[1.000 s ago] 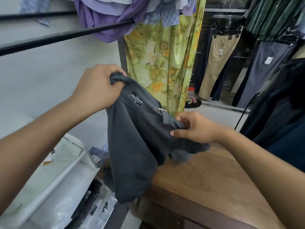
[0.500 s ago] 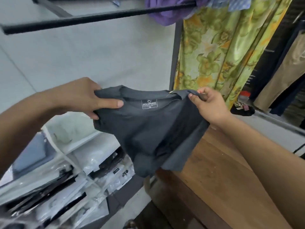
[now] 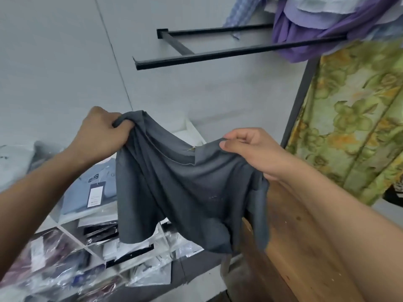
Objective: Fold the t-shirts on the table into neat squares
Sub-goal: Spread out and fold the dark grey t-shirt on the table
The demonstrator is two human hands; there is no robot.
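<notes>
Both hands bunch soft grey t-shirt (image 3: 185, 192); limp folds.

No legible text anywhere.

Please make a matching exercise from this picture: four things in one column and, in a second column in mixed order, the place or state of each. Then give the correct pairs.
Column 1
1. dark grey cotton t-shirt
2. brown wooden table
3. purple cloth
4. light blue packaged shirt

Column 2
A. draped over the black metal rack
B. lying on the white shelf at lower left
C. held up in the air by the left hand and right hand
D. at lower right, under the right forearm

Pairs: 1-C, 2-D, 3-A, 4-B
</notes>
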